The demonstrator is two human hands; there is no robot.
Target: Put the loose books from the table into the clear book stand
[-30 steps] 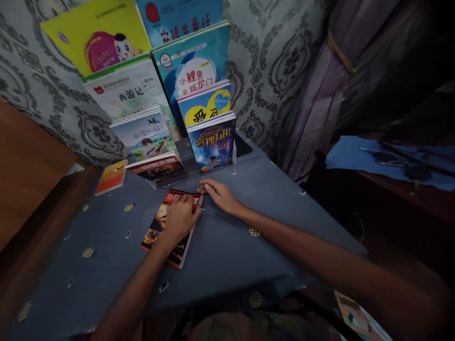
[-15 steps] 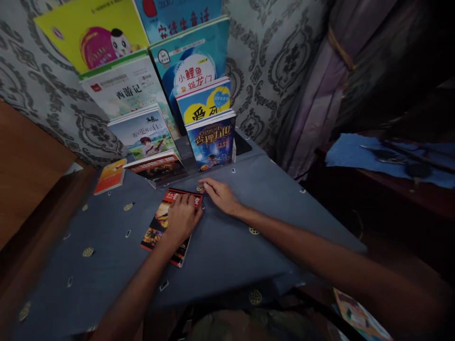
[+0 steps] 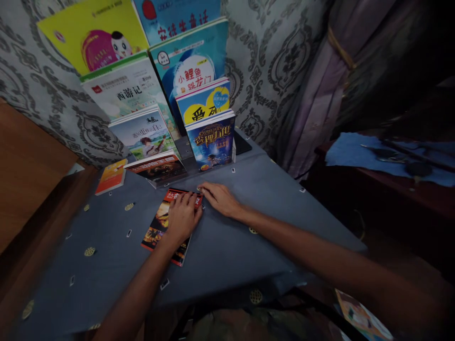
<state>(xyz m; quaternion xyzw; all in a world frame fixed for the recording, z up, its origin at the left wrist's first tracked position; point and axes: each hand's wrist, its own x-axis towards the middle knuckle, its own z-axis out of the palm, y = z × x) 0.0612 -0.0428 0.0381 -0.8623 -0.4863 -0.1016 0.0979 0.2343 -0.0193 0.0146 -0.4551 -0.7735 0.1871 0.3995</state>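
A dark book with a red title band (image 3: 153,235) lies face up and slanted on the cloth-covered table. My left hand (image 3: 183,218) rests flat on its cover, fingers spread, hiding part of the title and picture. By the book's upper right corner is my right hand (image 3: 221,200), palm down with its fingers stretched toward that corner. Nothing shows in its grasp, and I cannot tell whether the fingertips touch the book. Just beyond both hands, a blue book (image 3: 212,142) and a dark red-brown book (image 3: 156,168) stand in a tiered display.
More picture books, among them a yellow one (image 3: 71,35) and a teal one (image 3: 213,42), rise in tiers against the patterned curtain. An orange book (image 3: 111,177) lies at the left. Blue cloth (image 3: 343,154) covers part of a side surface at right. The grey tablecloth (image 3: 117,265) has printed motifs.
My right hand has lowered a little and its fingers lie flatter by the book's corner. My left hand stays on the cover, and the book has hardly moved.
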